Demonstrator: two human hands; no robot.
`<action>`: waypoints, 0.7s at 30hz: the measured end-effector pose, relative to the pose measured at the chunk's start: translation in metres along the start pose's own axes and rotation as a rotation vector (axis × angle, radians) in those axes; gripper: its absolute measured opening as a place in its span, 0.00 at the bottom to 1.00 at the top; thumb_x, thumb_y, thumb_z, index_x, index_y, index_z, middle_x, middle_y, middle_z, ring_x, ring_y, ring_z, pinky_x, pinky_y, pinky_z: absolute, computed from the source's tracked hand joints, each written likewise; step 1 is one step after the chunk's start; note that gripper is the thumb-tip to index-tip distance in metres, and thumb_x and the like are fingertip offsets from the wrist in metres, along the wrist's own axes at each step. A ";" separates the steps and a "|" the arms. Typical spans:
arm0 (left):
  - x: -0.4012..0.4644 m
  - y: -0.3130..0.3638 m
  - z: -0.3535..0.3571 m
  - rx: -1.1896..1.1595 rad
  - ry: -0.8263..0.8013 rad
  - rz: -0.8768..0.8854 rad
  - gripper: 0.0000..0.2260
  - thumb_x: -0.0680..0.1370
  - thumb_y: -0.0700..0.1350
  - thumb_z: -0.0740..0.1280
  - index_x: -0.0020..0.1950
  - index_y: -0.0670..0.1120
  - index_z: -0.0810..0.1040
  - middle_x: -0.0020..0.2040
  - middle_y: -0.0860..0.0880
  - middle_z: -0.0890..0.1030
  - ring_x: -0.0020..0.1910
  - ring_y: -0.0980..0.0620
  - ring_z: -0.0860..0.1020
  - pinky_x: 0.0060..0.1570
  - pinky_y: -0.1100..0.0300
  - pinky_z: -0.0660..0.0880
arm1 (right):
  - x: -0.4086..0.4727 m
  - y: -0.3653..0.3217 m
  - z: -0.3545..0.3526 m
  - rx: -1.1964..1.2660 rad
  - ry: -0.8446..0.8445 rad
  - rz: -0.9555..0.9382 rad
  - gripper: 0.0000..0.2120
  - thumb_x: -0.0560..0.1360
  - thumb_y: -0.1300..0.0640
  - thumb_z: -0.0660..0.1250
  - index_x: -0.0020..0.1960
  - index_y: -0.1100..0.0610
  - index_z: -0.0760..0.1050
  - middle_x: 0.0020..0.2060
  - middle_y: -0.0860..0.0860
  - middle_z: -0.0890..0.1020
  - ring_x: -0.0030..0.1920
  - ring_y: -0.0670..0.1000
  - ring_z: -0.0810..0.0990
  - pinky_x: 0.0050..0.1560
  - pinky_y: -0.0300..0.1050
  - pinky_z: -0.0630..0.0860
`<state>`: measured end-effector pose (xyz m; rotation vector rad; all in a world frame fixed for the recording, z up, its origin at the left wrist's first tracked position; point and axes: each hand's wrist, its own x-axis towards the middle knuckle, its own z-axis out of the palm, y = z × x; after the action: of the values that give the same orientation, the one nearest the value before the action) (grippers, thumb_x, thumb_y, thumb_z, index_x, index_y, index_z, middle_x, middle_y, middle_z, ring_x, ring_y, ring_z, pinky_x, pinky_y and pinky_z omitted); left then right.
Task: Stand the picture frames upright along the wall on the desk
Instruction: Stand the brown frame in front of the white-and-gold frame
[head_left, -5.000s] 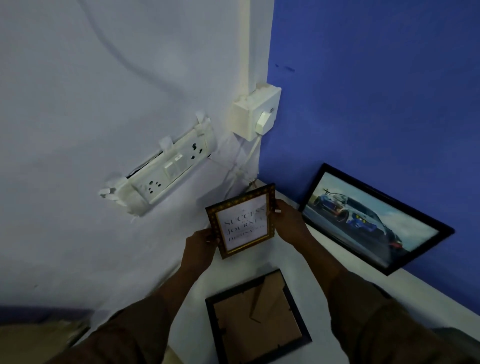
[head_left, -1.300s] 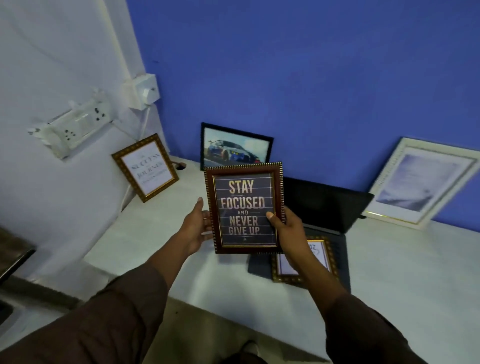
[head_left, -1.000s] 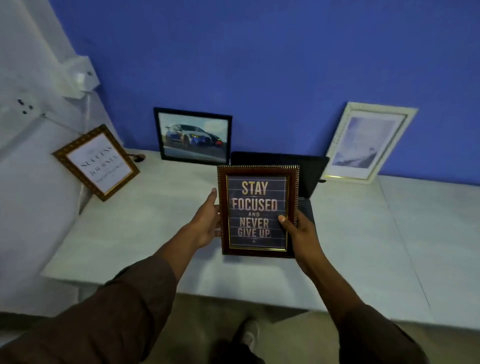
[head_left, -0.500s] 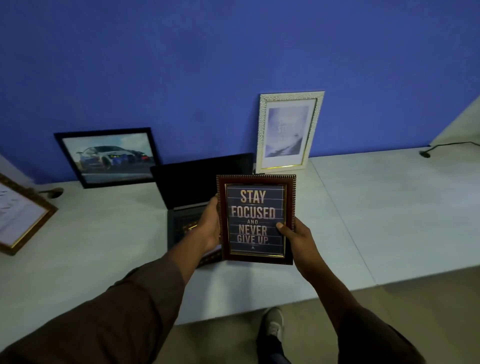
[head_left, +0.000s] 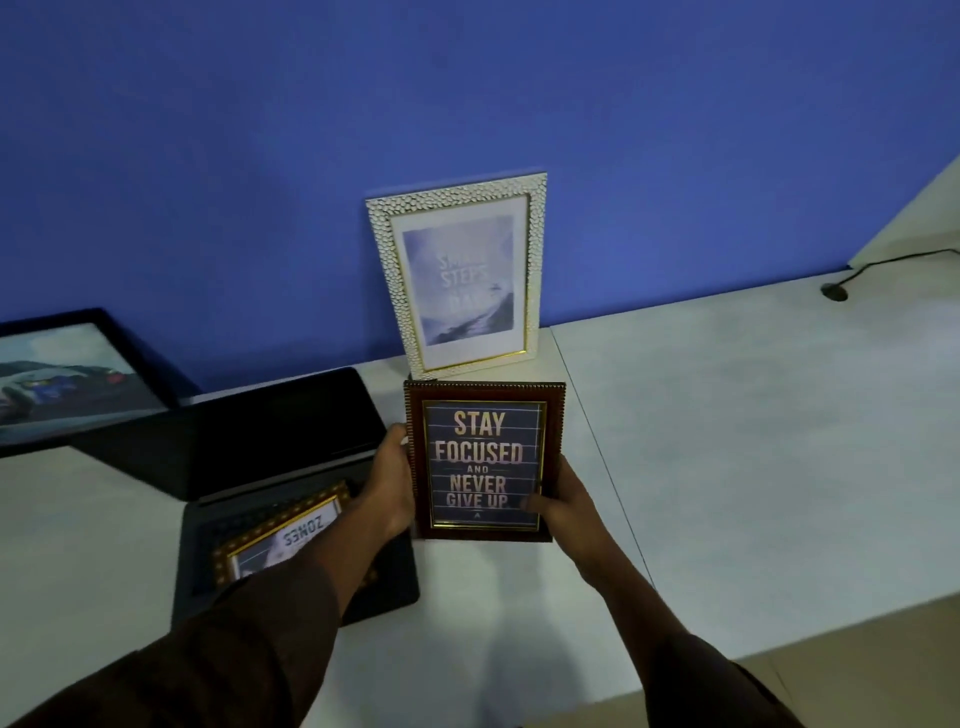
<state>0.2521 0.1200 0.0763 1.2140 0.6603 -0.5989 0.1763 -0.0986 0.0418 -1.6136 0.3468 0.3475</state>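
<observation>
I hold a brown frame (head_left: 483, 460) reading "STAY FOCUSED AND NEVER GIVE UP" upright above the white desk (head_left: 727, 441). My left hand (head_left: 390, 480) grips its left edge and my right hand (head_left: 563, 501) grips its lower right corner. Just behind it a white textured frame (head_left: 460, 273) stands leaning on the blue wall (head_left: 467, 93). A black frame with a car picture (head_left: 67, 374) leans on the wall at the far left. A gold-edged frame (head_left: 280, 535) lies flat on the laptop keyboard, partly hidden by my left arm.
An open black laptop (head_left: 270, 441) sits left of my hands, its screen dark. A black cable (head_left: 878, 265) runs into a desk grommet (head_left: 834, 292) at the far right. The desk's front edge runs diagonally at lower right, with floor beyond.
The view has swung right: the car frame and laptop slid left, the white frame now sits centred. The brown frame stays in both hands, now close in front of the white frame.
</observation>
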 end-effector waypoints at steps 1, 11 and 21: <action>0.011 0.001 0.008 -0.008 -0.001 -0.006 0.23 0.80 0.60 0.56 0.50 0.45 0.84 0.52 0.40 0.86 0.51 0.40 0.84 0.55 0.45 0.78 | 0.009 0.001 -0.008 -0.030 0.004 0.011 0.27 0.72 0.51 0.75 0.68 0.40 0.71 0.61 0.44 0.84 0.62 0.50 0.83 0.61 0.57 0.82; 0.066 0.005 0.031 -0.083 0.071 0.034 0.24 0.83 0.58 0.53 0.51 0.46 0.84 0.49 0.42 0.88 0.48 0.43 0.85 0.53 0.46 0.79 | 0.079 -0.004 -0.033 -0.238 -0.047 0.023 0.32 0.73 0.45 0.76 0.72 0.42 0.64 0.62 0.41 0.79 0.59 0.47 0.81 0.61 0.48 0.79; 0.070 -0.012 0.041 -0.067 0.029 0.047 0.24 0.83 0.62 0.53 0.55 0.50 0.85 0.53 0.46 0.88 0.47 0.47 0.87 0.52 0.48 0.80 | 0.093 0.003 -0.038 -0.290 -0.003 0.083 0.30 0.75 0.53 0.75 0.72 0.48 0.65 0.60 0.46 0.81 0.58 0.52 0.82 0.56 0.45 0.81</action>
<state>0.2962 0.0727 0.0262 1.1749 0.6698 -0.5170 0.2599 -0.1384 0.0023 -1.8849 0.3747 0.4806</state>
